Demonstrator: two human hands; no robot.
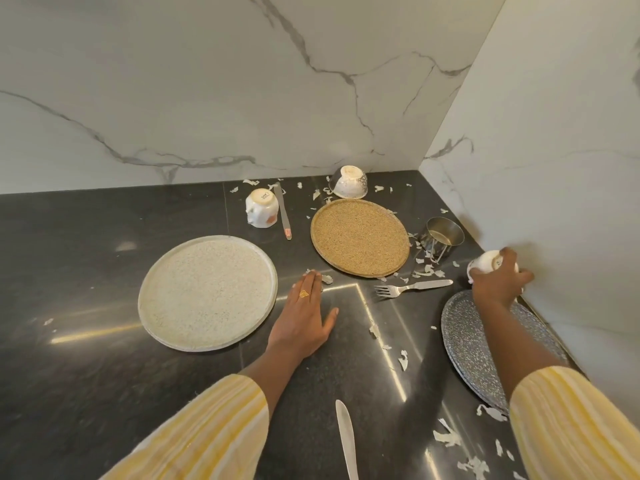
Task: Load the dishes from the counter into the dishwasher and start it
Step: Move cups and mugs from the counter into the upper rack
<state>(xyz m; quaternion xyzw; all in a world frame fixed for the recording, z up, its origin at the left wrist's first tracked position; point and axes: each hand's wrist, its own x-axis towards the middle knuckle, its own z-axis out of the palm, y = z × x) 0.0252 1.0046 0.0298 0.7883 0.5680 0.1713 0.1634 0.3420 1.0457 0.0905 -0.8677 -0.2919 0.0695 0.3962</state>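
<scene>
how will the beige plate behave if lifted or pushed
The beige plate looks like speckled ceramic, so probably stiff, heavy and chippable. It lies flat on the glossy counter, so it would likely slide when pushed; its low rim may be hard to grip.

The counter (104,271) is dark polished stone, glossy with streaks of reflected light. The wall (207,98) is smooth veined marble. The cream plate (207,292), tan plate (360,237) and grey plate (464,337) look matt, speckled and grainy. The steel cup (441,235), fork (412,287) and knife (346,441) are shiny metal. The mug (261,207), bowl (349,181) and white cup (479,262) are glazed ceramic. The sleeve (214,434) is striped cloth.
</scene>
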